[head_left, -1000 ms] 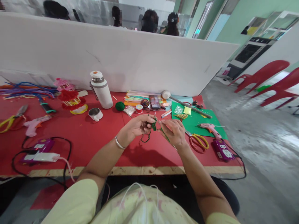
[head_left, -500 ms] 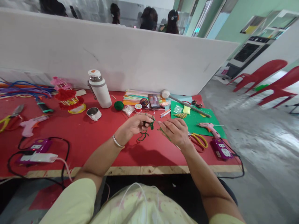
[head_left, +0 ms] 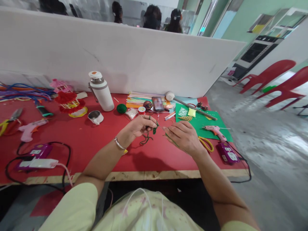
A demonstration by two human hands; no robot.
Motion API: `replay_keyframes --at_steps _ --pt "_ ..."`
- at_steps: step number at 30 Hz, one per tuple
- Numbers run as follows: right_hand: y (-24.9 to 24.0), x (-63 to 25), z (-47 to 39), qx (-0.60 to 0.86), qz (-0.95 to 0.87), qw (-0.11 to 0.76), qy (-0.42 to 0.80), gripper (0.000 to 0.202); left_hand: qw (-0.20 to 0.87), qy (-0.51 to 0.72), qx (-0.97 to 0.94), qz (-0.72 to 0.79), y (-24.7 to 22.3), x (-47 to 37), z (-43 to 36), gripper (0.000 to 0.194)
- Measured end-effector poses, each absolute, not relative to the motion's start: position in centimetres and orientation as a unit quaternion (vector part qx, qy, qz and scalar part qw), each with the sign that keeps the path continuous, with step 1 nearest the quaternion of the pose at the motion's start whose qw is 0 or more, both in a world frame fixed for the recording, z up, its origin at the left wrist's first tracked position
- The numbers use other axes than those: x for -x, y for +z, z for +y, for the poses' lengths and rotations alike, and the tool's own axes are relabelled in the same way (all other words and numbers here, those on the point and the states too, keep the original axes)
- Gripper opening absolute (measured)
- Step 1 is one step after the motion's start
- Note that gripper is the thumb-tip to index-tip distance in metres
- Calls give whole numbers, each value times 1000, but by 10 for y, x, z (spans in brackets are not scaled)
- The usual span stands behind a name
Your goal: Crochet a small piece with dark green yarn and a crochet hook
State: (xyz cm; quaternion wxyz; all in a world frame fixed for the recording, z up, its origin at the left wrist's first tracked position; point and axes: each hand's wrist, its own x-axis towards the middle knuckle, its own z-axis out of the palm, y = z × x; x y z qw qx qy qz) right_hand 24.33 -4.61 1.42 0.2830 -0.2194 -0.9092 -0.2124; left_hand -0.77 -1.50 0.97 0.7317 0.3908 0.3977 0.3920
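Observation:
My left hand (head_left: 141,124) is closed in a pinch on a small piece of dark green crochet work (head_left: 154,130), with yarn looped over a finger. A loose tail of green yarn (head_left: 146,139) hangs below it toward the red tabletop. My right hand (head_left: 182,136) is closed around a thin crochet hook (head_left: 161,127), its pale tip reaching toward the green piece. Along the underside of this hand runs a green line (head_left: 171,140); whether it is yarn or part of the hook I cannot tell. Behind the hands lies a green yarn ball (head_left: 121,108).
Yellow-handled scissors (head_left: 206,144) lie partly behind my right wrist. A pink glue gun (head_left: 215,129) rests on the green sheet (head_left: 198,128). A white thermos (head_left: 102,94) and a metal cup (head_left: 95,117) stand left of centre. Beyond rises a white partition (head_left: 149,61).
My right hand has shifted slightly right, and the hook's pale shaft now shows between the hands. A bit of yellow has come into sight beside my left wrist. Both hands keep their hold.

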Motion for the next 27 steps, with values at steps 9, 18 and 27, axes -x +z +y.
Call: replay_keyframes --at_steps 9,18,27 --pt "25 -238 -43 232 -918 279 -161 16 720 389 -426 386 12 14 -7 24" --pt "22 -230 -36 233 -906 255 -242 15 644 436 -490 394 5 15 -1 22" --pt "19 -226 -32 249 -899 272 -235 15 666 442 -490 348 9 12 5 31"
